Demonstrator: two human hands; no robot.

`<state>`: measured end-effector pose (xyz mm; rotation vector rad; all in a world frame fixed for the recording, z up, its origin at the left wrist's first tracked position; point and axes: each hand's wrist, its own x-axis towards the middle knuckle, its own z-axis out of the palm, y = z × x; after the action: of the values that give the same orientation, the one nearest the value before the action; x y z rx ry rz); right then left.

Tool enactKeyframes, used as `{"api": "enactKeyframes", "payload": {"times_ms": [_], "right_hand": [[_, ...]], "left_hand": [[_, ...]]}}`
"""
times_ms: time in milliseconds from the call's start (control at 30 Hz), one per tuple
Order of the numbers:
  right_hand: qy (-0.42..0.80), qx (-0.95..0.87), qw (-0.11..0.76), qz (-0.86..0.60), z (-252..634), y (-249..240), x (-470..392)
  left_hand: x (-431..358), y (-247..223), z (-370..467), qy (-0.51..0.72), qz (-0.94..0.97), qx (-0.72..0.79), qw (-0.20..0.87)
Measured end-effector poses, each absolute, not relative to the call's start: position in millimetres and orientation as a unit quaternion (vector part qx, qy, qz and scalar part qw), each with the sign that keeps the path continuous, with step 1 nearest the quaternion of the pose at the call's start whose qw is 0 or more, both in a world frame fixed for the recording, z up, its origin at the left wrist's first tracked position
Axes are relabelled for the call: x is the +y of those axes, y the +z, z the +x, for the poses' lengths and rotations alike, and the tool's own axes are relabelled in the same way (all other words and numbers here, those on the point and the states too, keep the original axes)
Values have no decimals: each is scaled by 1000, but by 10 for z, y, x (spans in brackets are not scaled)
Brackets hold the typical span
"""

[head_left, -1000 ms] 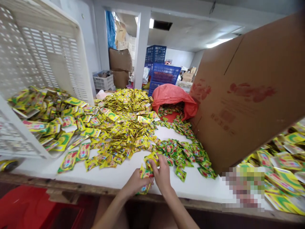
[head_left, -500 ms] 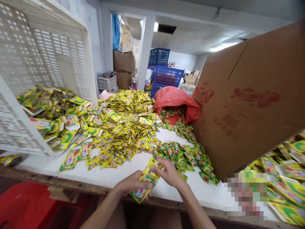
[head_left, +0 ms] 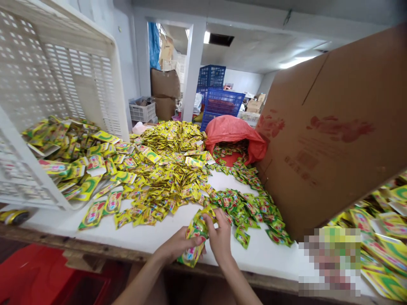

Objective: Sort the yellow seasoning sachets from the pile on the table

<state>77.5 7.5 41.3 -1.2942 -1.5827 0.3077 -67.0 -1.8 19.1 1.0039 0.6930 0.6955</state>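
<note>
Near the table's front edge, my left hand [head_left: 181, 245] is closed around a yellow-green pouch [head_left: 191, 253], thumb across its front. My right hand [head_left: 218, 226] pinches small yellow packets [head_left: 203, 218] at the pouch's upper end; its opening is hidden by the fingers and packets. Beyond my hands lies a wide heap of small yellow packets [head_left: 171, 171]. To its right is a heap of small green packets [head_left: 241, 207], with one green packet [head_left: 242, 237] lying apart near my right hand. Two larger pouches [head_left: 93, 213] lie flat at the left.
A white crate [head_left: 116, 84] on its side spills pouches at the left. A red sack [head_left: 233, 129] lies open behind the green packets. A large cardboard box [head_left: 330, 127] leans at the right, with more pouches [head_left: 388, 237] beyond it. A red stool [head_left: 38, 275] stands below the table.
My right hand has turned more upright and now pinches packets at the pouch's top. The pouch stands a little more upright in my left hand. A green packet lies newly visible beside my right hand.
</note>
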Motion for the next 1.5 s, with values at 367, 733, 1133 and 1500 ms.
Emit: {"api": "enactKeyframes", "payload": {"times_ms": [367,733,1133,1500], "right_hand": [[108,-804,314,-493,828,503,-50],[61,-791,351,-497,902,674,-38],[44,-816,293,-496,837,575,-104],[83,-823,262,-497,680,480,1]], "left_hand": [[-40,71,-684,343,481,318,741],[96,121,-602,357,528,314,704],[105,-40,-644,425,554,304,649],[20,-25,-751,462,568,370,573]]}}
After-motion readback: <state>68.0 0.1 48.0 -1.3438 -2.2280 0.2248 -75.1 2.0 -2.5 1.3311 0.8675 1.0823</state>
